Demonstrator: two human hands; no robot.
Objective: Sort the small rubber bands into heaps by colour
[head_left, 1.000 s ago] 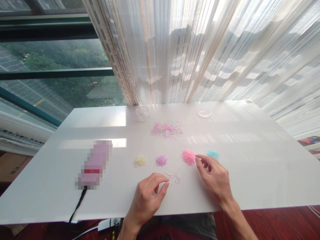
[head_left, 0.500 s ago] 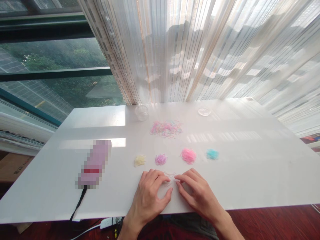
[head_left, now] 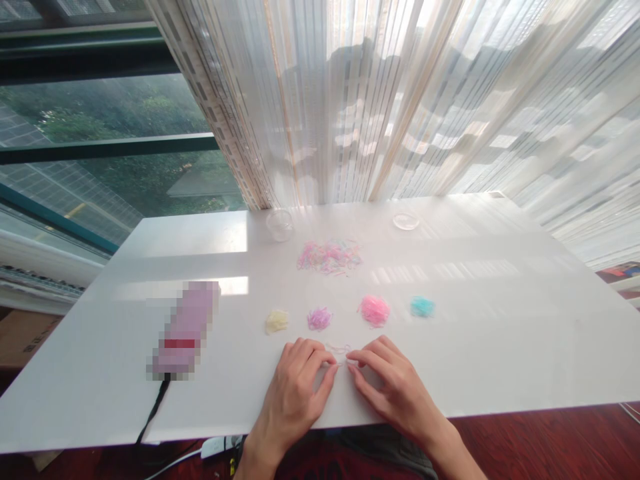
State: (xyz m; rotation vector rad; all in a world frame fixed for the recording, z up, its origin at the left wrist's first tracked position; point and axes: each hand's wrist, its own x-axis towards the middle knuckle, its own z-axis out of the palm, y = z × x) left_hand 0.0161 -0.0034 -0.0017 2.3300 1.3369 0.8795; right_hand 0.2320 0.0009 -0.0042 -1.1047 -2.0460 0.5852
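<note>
Daylit room; window with dark green frame (head_left: 120, 148) at left, sheer striped white curtain (head_left: 330, 100) behind a glossy white bench (head_left: 500, 340).

Left to right on the bench. A pixelated lilac oblong thing with a red band (head_left: 187, 317), black strap (head_left: 154, 408) trailing to the near edge; identity hidden. Next, a small pile of pale yellow thin strips (head_left: 277, 321); well behind it, a clear round plastic tub (head_left: 279, 225).

Left hand (head_left: 299, 383): resting low near the edge, thumb and forefinger almost meeting. A small pile of purple thin strips (head_left: 319, 318) lies just beyond. Farther back, a loose heap of mixed pastel strips (head_left: 330, 257).

Between the hands, a few loose pale strands (head_left: 339, 349), one reaching the fingertips; cannot tell whether either hand grips it. Right hand (head_left: 393, 380): narrow gap, fingertips near the left's.

Beyond it, a bright pink strip pile (head_left: 375, 311); then a clear round lid (head_left: 405, 221) at the back, and a turquoise strip pile (head_left: 423, 307).

Progress, my reading: four colours already stand apart; the mixed heap and loose strands remain unsorted.
</note>
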